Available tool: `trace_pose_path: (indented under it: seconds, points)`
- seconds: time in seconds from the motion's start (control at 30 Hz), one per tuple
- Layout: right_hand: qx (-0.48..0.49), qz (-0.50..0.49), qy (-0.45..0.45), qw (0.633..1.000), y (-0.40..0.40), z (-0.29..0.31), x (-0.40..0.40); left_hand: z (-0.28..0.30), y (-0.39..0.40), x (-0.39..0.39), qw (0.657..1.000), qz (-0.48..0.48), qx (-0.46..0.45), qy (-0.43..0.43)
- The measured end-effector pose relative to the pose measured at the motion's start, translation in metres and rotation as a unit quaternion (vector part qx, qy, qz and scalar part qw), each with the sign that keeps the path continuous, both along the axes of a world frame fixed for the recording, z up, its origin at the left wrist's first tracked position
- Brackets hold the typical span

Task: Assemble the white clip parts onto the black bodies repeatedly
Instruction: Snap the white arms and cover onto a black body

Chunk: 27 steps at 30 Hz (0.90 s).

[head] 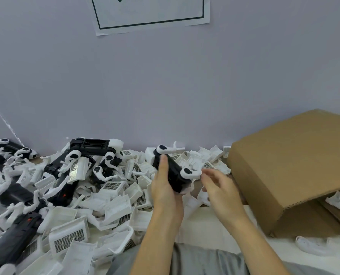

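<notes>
My left hand (165, 187) grips a black body (175, 175) tilted up over the table, thumb along its top face. White clip parts with black pads sit at its far end (163, 148) and its near right end (188, 172). My right hand (217, 185) hovers just right of the body with fingers relaxed and slightly blurred, holding nothing that I can see. Loose white clip parts (113, 187) lie heaped across the table to the left and behind.
Several assembled black bodies with white clips (96, 145) pile up at the left and back left. A large cardboard box (292, 165) lies on its side at the right. A grey wall with a paper sign (151, 12) stands close behind.
</notes>
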State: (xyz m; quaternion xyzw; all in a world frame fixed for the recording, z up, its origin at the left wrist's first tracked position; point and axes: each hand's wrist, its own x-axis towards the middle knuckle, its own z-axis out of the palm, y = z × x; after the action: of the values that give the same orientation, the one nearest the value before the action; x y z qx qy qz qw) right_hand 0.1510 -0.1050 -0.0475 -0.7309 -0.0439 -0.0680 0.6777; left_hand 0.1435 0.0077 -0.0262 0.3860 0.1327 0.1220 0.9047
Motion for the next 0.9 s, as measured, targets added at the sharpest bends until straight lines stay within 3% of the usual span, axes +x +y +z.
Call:
trace_pose_path:
  seconds: [0.1, 0.23, 0.33, 0.57, 0.9]
  points:
    - [0.026, 0.041, 0.036, 0.998, 0.003, 0.000, -0.002, 0.000, 0.000, 0.000, 0.999, 0.033, 0.025, 0.031]
    - [0.047, 0.072, 0.075, 0.993, 0.006, 0.003, -0.005, 0.001, 0.001, -0.001, 0.999, 0.004, -0.050, 0.022]
    - [0.124, 0.092, 0.128, 0.980, 0.005, 0.005, -0.005, -0.002, 0.002, 0.001, 0.996, -0.034, -0.084, 0.001]
    - [0.134, 0.145, 0.116, 0.973, 0.006, 0.002, -0.003, -0.007, -0.004, -0.004, 0.986, -0.155, 0.054, -0.009]
    - [0.168, 0.169, 0.116, 0.964, 0.006, -0.001, 0.000, -0.015, -0.006, 0.000, 0.990, -0.106, 0.090, -0.025]
